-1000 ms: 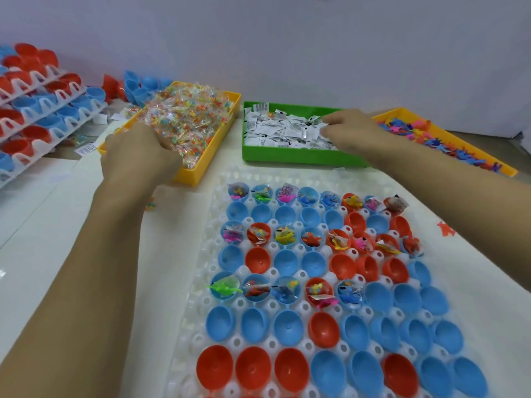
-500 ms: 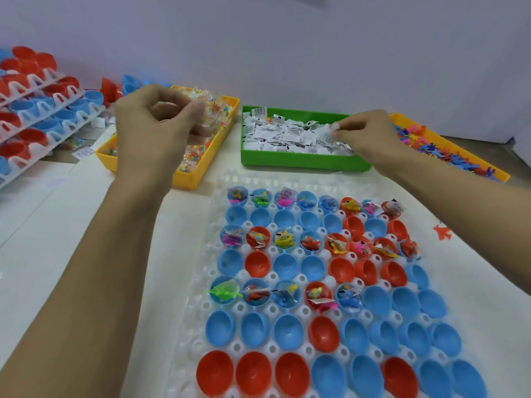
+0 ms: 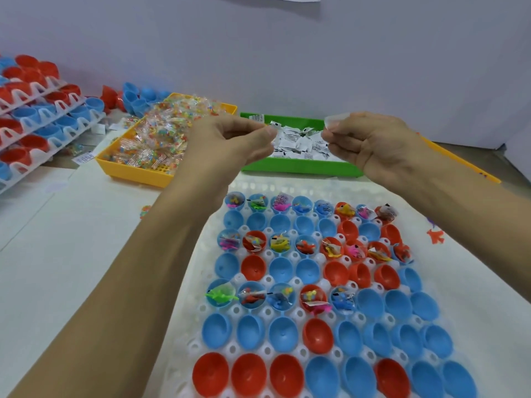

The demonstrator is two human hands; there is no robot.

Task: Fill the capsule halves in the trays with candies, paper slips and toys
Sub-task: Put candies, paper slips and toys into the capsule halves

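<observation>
A white tray (image 3: 188, 344) in front of me holds several blue and red capsule halves. Some rows are filled with toys and packets, like one blue half (image 3: 280, 243); others, like a blue half (image 3: 370, 303), are empty. My left hand (image 3: 230, 145) is raised over the green tray (image 3: 298, 169), thumb and forefinger pinching a small candy packet that is mostly hidden. My right hand (image 3: 373, 145) hovers beside it and pinches a pale paper slip (image 3: 335, 119). Candies (image 3: 161, 133) fill a yellow tray (image 3: 135, 174); paper slips (image 3: 298, 142) lie in the green tray.
Stacked racks of red and blue capsule halves (image 3: 43, 116) stand at the far left, with loose halves (image 3: 135, 99) behind the candy tray. A yellow toy tray's edge (image 3: 459, 165) shows behind my right arm. An orange toy (image 3: 435, 237) lies on the table.
My left hand lifted from the candy tray and moved right with a packet. My right hand rose from the slips with one pinched. Both hands now sit close together above the green tray.
</observation>
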